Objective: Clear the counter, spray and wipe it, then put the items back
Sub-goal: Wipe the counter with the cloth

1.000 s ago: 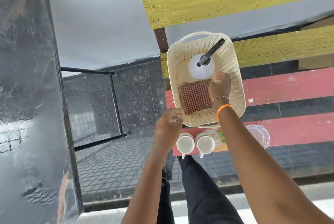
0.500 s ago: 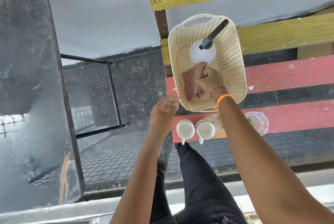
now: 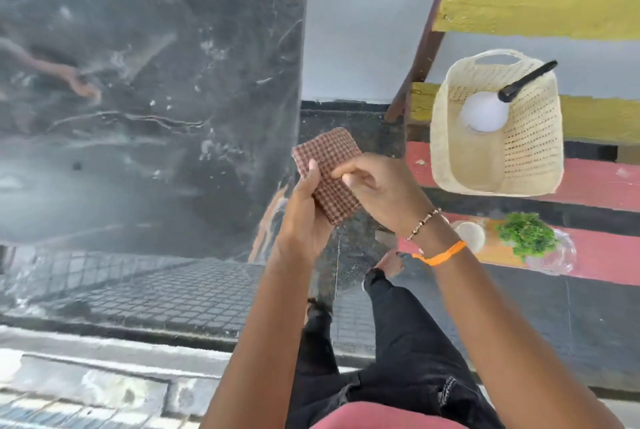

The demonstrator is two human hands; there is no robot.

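A folded red-checked cloth [image 3: 329, 165] is held in front of me between both hands, beside the edge of the dark stone counter [image 3: 145, 89]. My left hand [image 3: 304, 213] grips it from below with the thumb on top. My right hand [image 3: 377, 193] pinches its right side. A cream plastic basket [image 3: 533, 154] stands on the red bench slat [image 3: 595, 182] at the right. Inside it is a white spray bottle [image 3: 483, 113] with a black nozzle.
A white cup [image 3: 471, 234], a green plant [image 3: 526, 234] in a clear glass pot and an orange board sit on the lower red slat. Yellow slats run behind the basket. My legs stand on a dark tiled floor [image 3: 173, 293].
My right hand lifted the checked cloth out of the basket and brought it left toward the counter. My left hand joined it on the cloth. My view swung left.
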